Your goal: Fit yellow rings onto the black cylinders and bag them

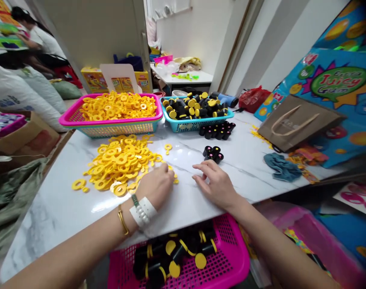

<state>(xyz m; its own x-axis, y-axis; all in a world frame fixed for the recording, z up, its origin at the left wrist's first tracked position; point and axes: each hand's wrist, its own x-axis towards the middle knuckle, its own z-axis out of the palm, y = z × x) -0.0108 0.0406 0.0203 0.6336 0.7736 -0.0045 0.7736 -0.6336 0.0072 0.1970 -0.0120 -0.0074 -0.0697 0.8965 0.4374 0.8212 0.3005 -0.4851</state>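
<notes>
My left hand [157,184] is closed, its fingers curled down at the right edge of a heap of yellow plastic ring-shaped pieces [119,160], each with a small tab. Whatever lies under its fingers is hidden; bits of yellow show just beside the fingertips. My right hand [216,182] rests over the tabletop with thumb and index finger apart and nothing between them. Just beyond it stands a small cluster of black cylinders [213,153] with pink dots on top. A single yellow ring piece [168,148] lies apart between the heap and the cylinders.
A pink basket [64,119] of yellow rings and a blue basket [186,126] of black, yellow-capped cylinders stand behind. More black cylinders [217,131] sit in rows. Below the table edge is a magenta basket [231,257]. A paper bag [297,120] and blue cloth [281,166] lie right.
</notes>
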